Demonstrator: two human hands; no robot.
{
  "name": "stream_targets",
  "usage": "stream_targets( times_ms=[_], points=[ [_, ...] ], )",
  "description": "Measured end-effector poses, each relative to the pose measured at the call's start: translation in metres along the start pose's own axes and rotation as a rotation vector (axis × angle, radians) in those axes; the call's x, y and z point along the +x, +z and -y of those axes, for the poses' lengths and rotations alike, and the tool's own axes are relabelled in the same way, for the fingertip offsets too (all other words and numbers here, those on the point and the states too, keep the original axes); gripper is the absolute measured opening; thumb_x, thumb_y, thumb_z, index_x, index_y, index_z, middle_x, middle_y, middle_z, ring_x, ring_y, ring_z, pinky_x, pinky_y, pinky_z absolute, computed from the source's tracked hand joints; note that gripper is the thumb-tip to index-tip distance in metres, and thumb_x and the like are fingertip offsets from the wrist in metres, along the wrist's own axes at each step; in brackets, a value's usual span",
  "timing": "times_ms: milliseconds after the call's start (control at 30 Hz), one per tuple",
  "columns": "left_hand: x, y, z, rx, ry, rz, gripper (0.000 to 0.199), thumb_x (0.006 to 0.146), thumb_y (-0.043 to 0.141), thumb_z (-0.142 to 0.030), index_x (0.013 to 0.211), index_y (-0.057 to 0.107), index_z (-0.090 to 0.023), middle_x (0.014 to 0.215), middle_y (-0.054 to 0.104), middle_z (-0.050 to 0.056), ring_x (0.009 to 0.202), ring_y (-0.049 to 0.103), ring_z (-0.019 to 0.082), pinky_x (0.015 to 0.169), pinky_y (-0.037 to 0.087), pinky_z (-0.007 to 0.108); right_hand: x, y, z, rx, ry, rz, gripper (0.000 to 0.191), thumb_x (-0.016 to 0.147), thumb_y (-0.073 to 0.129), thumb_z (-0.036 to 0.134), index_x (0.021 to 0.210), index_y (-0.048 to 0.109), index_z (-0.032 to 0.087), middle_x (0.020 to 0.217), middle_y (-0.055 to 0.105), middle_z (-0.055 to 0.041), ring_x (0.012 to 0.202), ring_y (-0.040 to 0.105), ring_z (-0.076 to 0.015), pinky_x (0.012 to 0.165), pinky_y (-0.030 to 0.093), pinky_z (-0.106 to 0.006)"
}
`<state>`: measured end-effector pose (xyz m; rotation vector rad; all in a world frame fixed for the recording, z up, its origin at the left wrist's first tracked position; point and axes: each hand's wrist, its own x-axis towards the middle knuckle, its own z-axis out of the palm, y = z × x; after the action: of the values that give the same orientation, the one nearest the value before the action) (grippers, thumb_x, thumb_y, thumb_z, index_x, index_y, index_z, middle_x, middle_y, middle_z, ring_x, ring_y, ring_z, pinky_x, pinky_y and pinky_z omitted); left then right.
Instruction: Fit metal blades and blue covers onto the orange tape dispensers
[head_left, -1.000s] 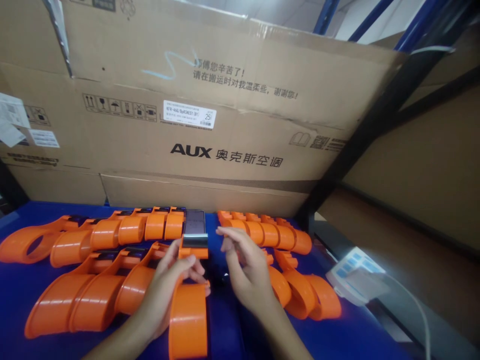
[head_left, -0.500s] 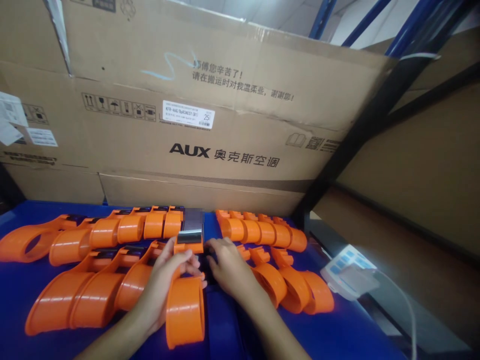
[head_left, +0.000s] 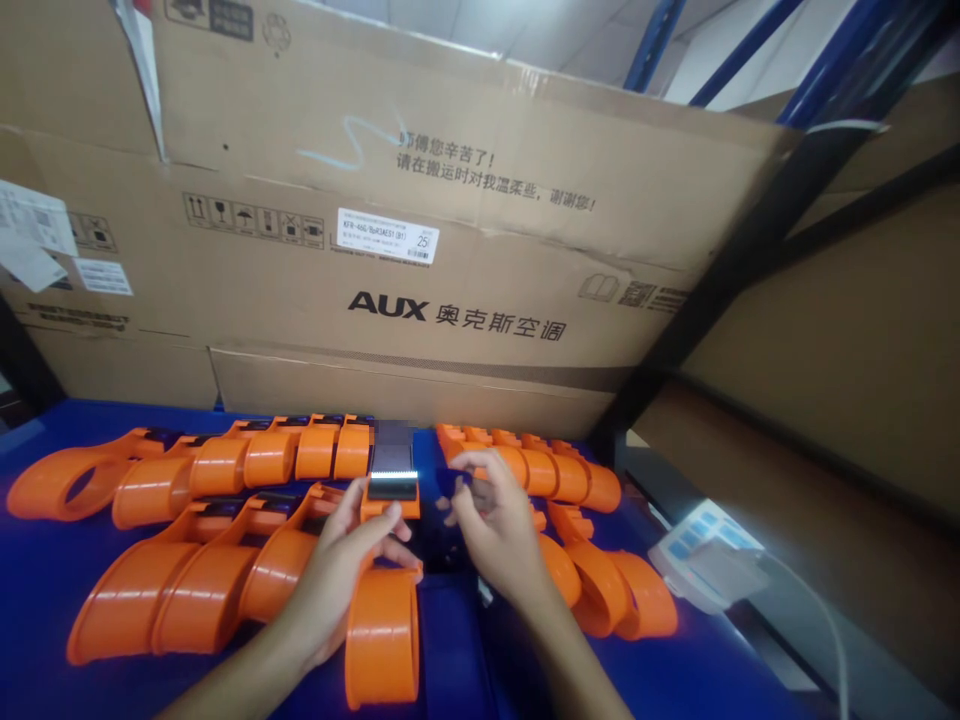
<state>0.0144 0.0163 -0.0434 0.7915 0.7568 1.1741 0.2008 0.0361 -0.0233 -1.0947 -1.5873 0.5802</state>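
Note:
My left hand (head_left: 360, 555) is closed round the neck of an orange tape dispenser (head_left: 382, 635), its round hub hanging toward me. At the dispenser's upper end a dark plate with a bright toothed edge shows. To the right, my right hand (head_left: 499, 525) is raised a little, thumb and fingers pinched on a small dark blue piece (head_left: 454, 480), partly hidden by the fingers. A gap separates this piece from the dispenser. Beside my left forearm lie orange dispensers (head_left: 206, 595) with dark parts at their tops. Those near my right hand (head_left: 596, 590) show plain orange tops.
A blue surface (head_left: 45, 590) bears rows of dispensers on both sides. Behind it stands a large cardboard box (head_left: 480, 270). A dark rack post (head_left: 697, 290) rises at the right, near a white power strip (head_left: 705, 550) with a cable.
My right hand has come up from the blue surface with a small dark blue piece in its fingers. My left hand still holds the dispenser. The view has shifted slightly.

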Motion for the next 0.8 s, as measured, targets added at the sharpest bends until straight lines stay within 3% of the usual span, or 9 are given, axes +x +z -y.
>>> stream_targets(
  times_ms=[100,300,400,600,800],
  points=[
    [0.0,0.0,0.001,0.028,0.01,-0.011,0.037,0.092,0.075,-0.039,0.119,0.055,-0.023,0.083,0.07,-0.001,0.064,0.075,0.022,0.069,0.06,0.036,-0.006,0.005,0.006,0.147,0.01,-0.029,0.016,0.104,0.051,0.028,0.12,0.053,0.027,0.089,0.059,-0.0013,0.063,0.063,-0.0162,0.054,0.051,-0.028],
    [0.001,-0.001,0.004,0.079,0.036,-0.038,0.039,0.092,0.075,-0.042,0.119,0.054,-0.023,0.084,0.072,-0.001,0.065,0.076,0.023,0.072,0.06,0.037,-0.014,0.019,0.009,0.179,-0.075,0.043,0.015,0.102,0.057,0.026,0.117,0.054,0.027,0.093,0.064,-0.0028,0.075,0.068,-0.0175,0.07,0.058,-0.031],
    [0.0,-0.001,0.003,0.072,0.029,-0.079,0.042,0.092,0.074,-0.043,0.123,0.052,-0.024,0.083,0.072,-0.001,0.065,0.076,0.023,0.073,0.06,0.039,-0.015,0.016,0.01,0.092,-0.141,0.035,0.012,0.1,0.057,0.02,0.111,0.055,0.026,0.094,0.064,-0.003,0.079,0.068,-0.0182,0.074,0.058,-0.032],
    [0.001,-0.003,0.002,0.166,0.084,-0.018,0.034,0.093,0.073,-0.044,0.116,0.058,-0.023,0.086,0.072,0.0,0.073,0.078,0.022,0.076,0.059,0.034,-0.016,0.009,0.013,-0.22,-0.314,0.045,0.011,0.095,0.057,0.013,0.098,0.056,0.024,0.088,0.065,-0.0016,0.076,0.065,-0.0172,0.072,0.053,-0.029],
    [0.002,-0.004,0.003,0.184,0.11,0.004,0.031,0.095,0.071,-0.044,0.117,0.059,-0.025,0.084,0.072,-0.002,0.078,0.079,0.022,0.077,0.06,0.032,-0.018,0.01,0.014,-0.278,-0.326,0.112,0.012,0.096,0.055,0.014,0.09,0.052,0.023,0.08,0.061,0.0001,0.067,0.059,-0.0157,0.064,0.047,-0.027]
  ],
)
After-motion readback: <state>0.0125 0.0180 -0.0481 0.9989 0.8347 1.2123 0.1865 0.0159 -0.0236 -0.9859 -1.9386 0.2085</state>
